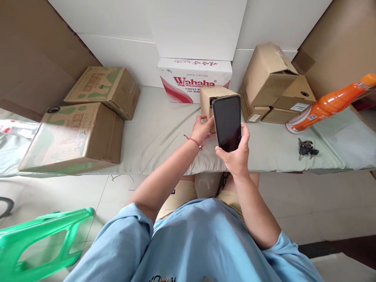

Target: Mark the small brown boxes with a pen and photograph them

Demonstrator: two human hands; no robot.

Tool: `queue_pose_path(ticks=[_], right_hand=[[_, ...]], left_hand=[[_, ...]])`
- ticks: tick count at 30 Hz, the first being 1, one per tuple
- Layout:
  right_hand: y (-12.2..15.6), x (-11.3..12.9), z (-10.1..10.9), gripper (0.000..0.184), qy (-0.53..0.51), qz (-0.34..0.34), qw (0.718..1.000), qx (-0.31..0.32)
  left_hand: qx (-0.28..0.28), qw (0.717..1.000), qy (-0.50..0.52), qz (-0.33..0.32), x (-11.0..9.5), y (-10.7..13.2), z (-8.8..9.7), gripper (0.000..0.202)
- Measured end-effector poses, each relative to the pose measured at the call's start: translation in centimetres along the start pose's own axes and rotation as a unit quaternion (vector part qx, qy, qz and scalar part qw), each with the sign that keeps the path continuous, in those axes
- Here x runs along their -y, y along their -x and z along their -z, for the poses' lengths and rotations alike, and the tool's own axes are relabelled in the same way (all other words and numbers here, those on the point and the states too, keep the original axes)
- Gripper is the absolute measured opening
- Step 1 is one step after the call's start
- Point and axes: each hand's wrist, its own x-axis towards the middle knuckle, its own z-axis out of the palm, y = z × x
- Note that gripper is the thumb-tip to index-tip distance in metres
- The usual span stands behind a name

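Note:
My right hand (235,154) holds a black smartphone (226,122) upright, its dark screen facing me, over the front of a low cloth-covered table (158,133). Just behind the phone stands a small brown cardboard box (210,97). My left hand (202,129), with a red string at the wrist, grips that box at its left side. The phone hides part of the box's front.
Two brown boxes with green print (73,137) (105,88) lie at the left. A white Wahaha carton (192,80) stands at the back; stacked brown boxes (273,84) at right. An orange bottle (329,103) lies on its side, keys (307,148) near it. A green plastic stool (38,243) is lower left.

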Motion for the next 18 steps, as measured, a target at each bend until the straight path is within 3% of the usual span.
queue_pose_path(ticks=[5, 9, 18], right_hand=[[0.1, 0.2, -1.0, 0.102, 0.079, 0.087, 0.99, -0.072], [0.6, 0.4, -1.9, 0.105, 0.12, 0.079, 0.986, -0.082], [1.2, 0.9, -3.2, 0.108, 0.088, 0.041, 0.993, -0.061]], left_hand=[[-0.002, 1.0, 0.01, -0.001, -0.1, -0.1, 0.0, 0.05], [-0.012, 1.0, 0.013, -0.004, -0.1, -0.2, 0.2, 0.047], [-0.018, 0.999, 0.032, -0.017, -0.1, -0.6, 1.2, 0.051]])
